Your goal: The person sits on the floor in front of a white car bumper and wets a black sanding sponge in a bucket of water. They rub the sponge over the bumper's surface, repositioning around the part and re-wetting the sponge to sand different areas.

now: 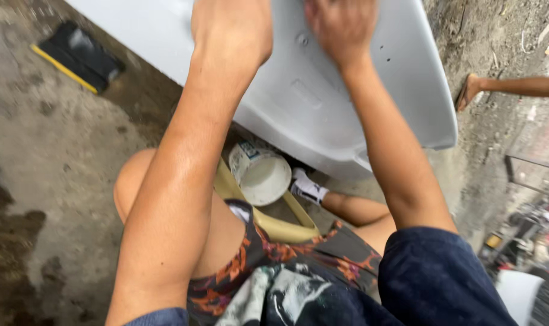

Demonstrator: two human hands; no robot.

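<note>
A large pale grey moulded panel (323,102) with small holes lies tilted in front of me. My left hand (231,29) presses on its upper part, with the fingers cut off by the frame's top edge. My right hand (341,23) lies on the panel beside it and is blurred by motion. I cannot see whether it holds anything. Below the panel, between my knees, a white plastic tub (263,175) lies tilted with its mouth towards me.
I sit on a low yellow seat (280,228) over wet concrete ground (39,157). My foot in a white and black sock (307,188) is under the panel. A black pad with a yellow edge (75,57) lies far left. Another person's foot (469,92) shows at right.
</note>
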